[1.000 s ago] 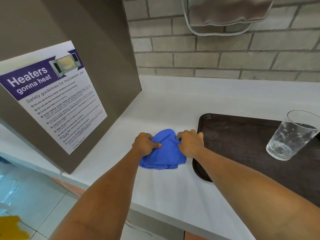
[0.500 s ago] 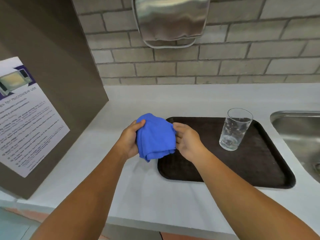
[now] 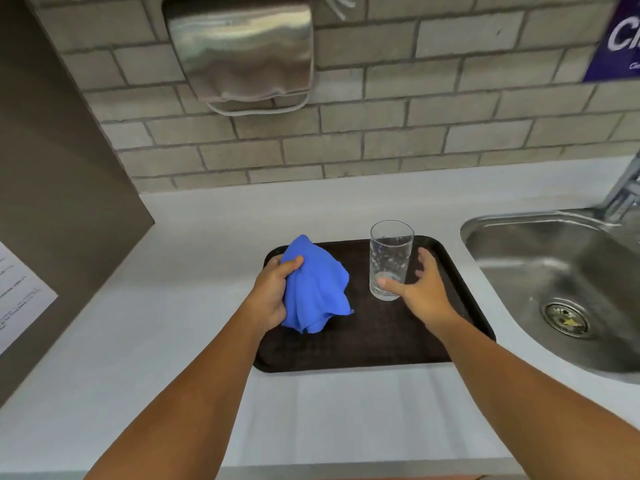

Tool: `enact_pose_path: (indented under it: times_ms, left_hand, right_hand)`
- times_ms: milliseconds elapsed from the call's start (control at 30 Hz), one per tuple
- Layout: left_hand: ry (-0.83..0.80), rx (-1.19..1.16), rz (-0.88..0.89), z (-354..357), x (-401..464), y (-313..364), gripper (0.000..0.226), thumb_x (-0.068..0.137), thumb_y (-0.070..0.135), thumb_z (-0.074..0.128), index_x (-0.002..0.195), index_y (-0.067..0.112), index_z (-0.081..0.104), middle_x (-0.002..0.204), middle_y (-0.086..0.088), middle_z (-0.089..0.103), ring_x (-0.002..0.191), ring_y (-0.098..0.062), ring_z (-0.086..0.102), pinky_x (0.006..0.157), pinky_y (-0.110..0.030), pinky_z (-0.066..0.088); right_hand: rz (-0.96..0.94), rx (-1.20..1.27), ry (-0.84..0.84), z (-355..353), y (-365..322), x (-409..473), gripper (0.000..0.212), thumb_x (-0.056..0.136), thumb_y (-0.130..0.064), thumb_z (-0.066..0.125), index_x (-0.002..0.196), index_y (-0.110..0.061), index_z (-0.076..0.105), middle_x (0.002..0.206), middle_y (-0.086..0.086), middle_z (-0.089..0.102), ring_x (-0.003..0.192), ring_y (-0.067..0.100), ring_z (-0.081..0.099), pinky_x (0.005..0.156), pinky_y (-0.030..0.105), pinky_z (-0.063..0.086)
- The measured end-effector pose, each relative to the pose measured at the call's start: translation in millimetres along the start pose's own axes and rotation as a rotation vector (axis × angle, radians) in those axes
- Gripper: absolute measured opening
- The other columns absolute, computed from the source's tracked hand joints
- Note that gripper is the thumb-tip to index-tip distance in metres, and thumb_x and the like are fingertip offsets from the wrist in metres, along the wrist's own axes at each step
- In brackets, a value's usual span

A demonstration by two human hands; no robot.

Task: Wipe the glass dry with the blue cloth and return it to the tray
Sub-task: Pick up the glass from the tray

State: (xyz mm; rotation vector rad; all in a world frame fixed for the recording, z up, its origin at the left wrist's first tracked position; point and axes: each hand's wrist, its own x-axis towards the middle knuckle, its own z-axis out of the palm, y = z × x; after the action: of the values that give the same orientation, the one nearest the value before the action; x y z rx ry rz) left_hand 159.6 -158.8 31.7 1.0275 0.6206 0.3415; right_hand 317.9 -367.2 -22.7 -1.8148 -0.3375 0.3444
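Note:
A clear drinking glass (image 3: 390, 258) with water drops on it stands upright on the far part of the dark brown tray (image 3: 363, 344). My left hand (image 3: 272, 292) grips the bunched blue cloth (image 3: 313, 289) above the tray's left side. My right hand (image 3: 419, 289) is spread open right beside the glass, thumb at its base on the near side and fingers curling past its right side, not closed around it.
A steel sink (image 3: 561, 289) with a drain lies to the right of the tray, a tap at its far corner. A metal dispenser (image 3: 242, 50) hangs on the brick wall. A brown cabinet side (image 3: 59, 188) with a paper notice rises at the left.
My right hand let go of the cloth and moved right to the glass. The left hand alone holds the cloth, carried over the tray. The view swung right, showing the sink.

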Motion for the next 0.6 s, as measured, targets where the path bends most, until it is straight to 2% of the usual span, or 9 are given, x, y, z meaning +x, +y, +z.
enact_pose_path:
  times_ms: [67,133,267,367,500,600]
  left_hand:
    - [-0.015,0.002,-0.017,4,1,-2,0.048,0.092,0.019,0.064,0.135,0.005,0.049,0.132,-0.022,0.059,0.121,-0.038,0.057,0.104,-0.055,0.043]
    - [-0.02,-0.001,-0.035,7,0,-2,0.045,0.092,0.024,0.064,0.131,0.005,0.055,0.128,-0.022,0.062,0.118,-0.036,0.06,0.102,-0.052,0.045]
    - [-0.002,0.018,0.001,10,0,-2,0.054,0.087,0.041,0.066,0.127,0.006,0.059,0.122,-0.019,0.067,0.113,-0.033,0.064,0.102,-0.051,0.046]
    - [0.013,0.017,0.019,12,1,-2,0.058,0.083,0.048,0.066,0.125,0.008,0.061,0.12,-0.018,0.069,0.111,-0.032,0.065,0.101,-0.05,0.047]
    - [0.026,-0.028,0.024,14,0,-2,0.061,0.083,0.049,0.065,0.128,0.008,0.059,0.123,-0.017,0.067,0.112,-0.031,0.065,0.101,-0.049,0.047]
    - [0.038,-0.052,0.036,18,-2,3,0.067,0.076,0.05,0.068,0.127,0.007,0.06,0.121,-0.015,0.069,0.11,-0.027,0.066,0.09,-0.041,0.053]
  right_hand:
    - [-0.044,0.05,-0.107,-3,1,14,0.113,0.055,-0.041,0.094,0.151,-0.029,0.035,0.145,-0.01,0.05,0.118,-0.004,0.053,0.091,0.021,0.046]
    - [-0.066,0.067,-0.14,-3,2,22,0.097,0.053,-0.041,0.092,0.138,-0.031,0.048,0.127,-0.015,0.062,0.107,-0.006,0.06,0.08,0.016,0.048]
    - [-0.058,0.115,-0.156,3,7,25,0.067,0.066,-0.031,0.091,0.124,-0.031,0.056,0.114,-0.012,0.07,0.103,0.005,0.069,0.085,0.025,0.054]
    - [-0.052,0.178,-0.149,6,8,22,0.067,0.063,-0.038,0.089,0.122,-0.032,0.058,0.111,-0.012,0.072,0.097,0.001,0.071,0.083,0.024,0.054]
    - [-0.043,0.237,-0.156,9,-1,19,0.046,0.073,-0.027,0.087,0.11,-0.037,0.061,0.1,-0.016,0.074,0.095,0.002,0.071,0.079,0.022,0.051]
    - [-0.017,0.374,-0.196,12,-17,13,0.036,0.079,-0.023,0.083,0.109,-0.029,0.065,0.104,-0.003,0.072,0.101,0.016,0.071,0.08,0.027,0.054]
